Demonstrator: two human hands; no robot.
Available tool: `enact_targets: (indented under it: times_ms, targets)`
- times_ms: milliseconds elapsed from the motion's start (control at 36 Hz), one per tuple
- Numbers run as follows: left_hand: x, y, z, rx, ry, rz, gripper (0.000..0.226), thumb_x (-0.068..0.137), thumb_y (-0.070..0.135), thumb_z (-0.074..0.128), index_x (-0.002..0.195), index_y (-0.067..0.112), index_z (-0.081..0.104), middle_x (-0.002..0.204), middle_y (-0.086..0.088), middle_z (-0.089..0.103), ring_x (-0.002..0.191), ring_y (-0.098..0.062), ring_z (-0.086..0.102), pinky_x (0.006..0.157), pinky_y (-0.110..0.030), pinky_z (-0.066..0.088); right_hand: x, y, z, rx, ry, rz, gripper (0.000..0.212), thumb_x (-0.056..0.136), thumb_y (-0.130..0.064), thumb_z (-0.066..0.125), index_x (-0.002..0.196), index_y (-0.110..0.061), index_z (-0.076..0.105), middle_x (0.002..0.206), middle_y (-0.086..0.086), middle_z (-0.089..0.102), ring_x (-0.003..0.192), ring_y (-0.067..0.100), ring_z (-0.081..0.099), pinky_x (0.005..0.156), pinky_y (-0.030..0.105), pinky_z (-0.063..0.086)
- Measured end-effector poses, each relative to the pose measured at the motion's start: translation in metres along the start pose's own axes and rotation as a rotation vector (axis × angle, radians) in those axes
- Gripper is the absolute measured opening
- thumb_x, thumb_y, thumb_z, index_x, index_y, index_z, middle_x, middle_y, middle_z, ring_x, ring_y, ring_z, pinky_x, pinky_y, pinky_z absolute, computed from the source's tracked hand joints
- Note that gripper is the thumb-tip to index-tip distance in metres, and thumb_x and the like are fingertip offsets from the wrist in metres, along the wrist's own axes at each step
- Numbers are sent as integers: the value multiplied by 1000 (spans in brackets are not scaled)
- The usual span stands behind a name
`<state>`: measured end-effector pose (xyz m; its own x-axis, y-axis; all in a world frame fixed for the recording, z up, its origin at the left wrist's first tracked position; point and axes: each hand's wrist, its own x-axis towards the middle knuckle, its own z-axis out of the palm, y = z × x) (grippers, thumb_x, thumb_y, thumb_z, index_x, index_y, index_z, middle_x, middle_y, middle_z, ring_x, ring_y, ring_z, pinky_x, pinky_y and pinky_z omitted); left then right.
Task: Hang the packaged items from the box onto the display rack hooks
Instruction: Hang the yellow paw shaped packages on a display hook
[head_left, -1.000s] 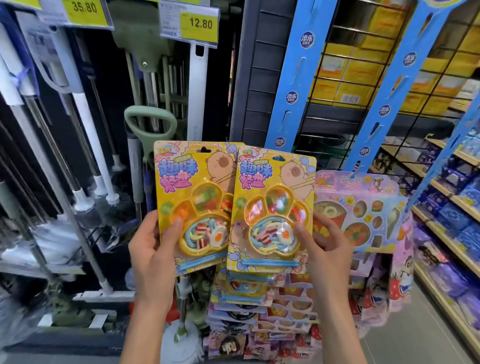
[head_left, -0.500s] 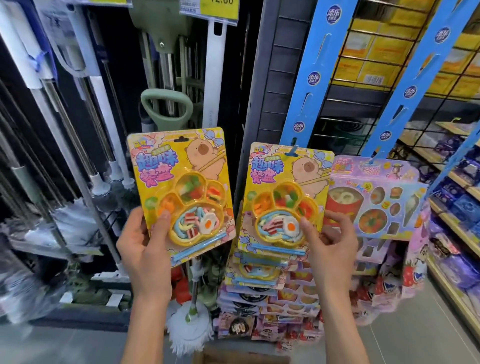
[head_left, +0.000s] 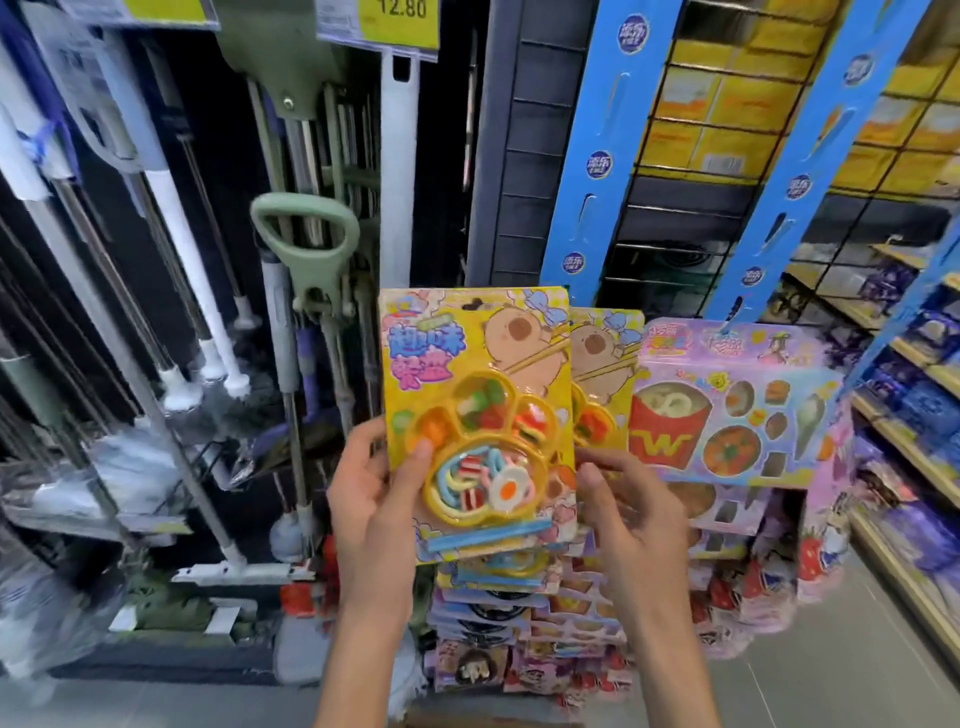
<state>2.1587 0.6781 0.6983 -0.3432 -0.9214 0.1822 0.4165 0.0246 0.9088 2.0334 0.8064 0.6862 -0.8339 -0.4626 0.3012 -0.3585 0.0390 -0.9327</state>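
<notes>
Holding a yellow toy pack (head_left: 475, 415) up with the left hand (head_left: 371, 499), thumb pinching its front. Right hand (head_left: 631, 499) touching its right edge, fingers loose. Covering another yellow pack (head_left: 602, 374) hanging behind, left of a pink pack (head_left: 727, 405).

A second yellow toy pack (head_left: 605, 374) is mostly hidden behind the front yellow toy pack (head_left: 467, 395); only its right strip shows. The hook holding it cannot be seen. The yellow price tag (head_left: 395, 18) is cut off by the top edge. The mops (head_left: 62, 467) at far left are blurred. The right hand (head_left: 631, 512) hides its own fingertips.
</notes>
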Motion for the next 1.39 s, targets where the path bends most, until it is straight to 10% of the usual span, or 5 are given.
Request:
enact_targets:
  times_ms: [333,583,944,1250,1389]
  targets:
    - [-1,-9,54,76,-160,26,39,90,25,72,122,30,49,121,4,67,109,-22,67,81,-51,59,20,-12,-30,72,27,88,46,71,-42,74,114,-40,58,92,-23,70,87,1,67,73,23,51]
    - [14,0,65,15,-249,109,63,89,10,68,137,41,41,126,8,64,115,-13,64,87,-22,52,33,-24,-28,90,67,10,43,78,-37,73,118,-38,57,96,-25,71,90,0,68,76,32,55]
    - [31,16,74,139,-342,216,62,94,19,65,142,47,38,141,7,55,130,-22,56,108,-52,44,46,-38,-19,87,139,-14,40,78,-44,70,112,-58,51,110,-29,60,105,-18,55,92,20,49]
    - [34,3,66,204,-328,162,67,89,31,72,144,46,36,138,2,57,126,-25,59,105,-55,46,45,-30,-25,33,118,-42,65,78,-41,70,140,-31,54,120,-27,62,109,-20,55,82,0,47]
    - [28,-5,62,254,-292,137,66,91,33,71,144,49,35,140,1,56,130,-25,55,107,-54,45,39,-17,-22,-5,123,17,68,78,-47,70,142,-33,52,124,-24,64,117,1,61,96,30,56]
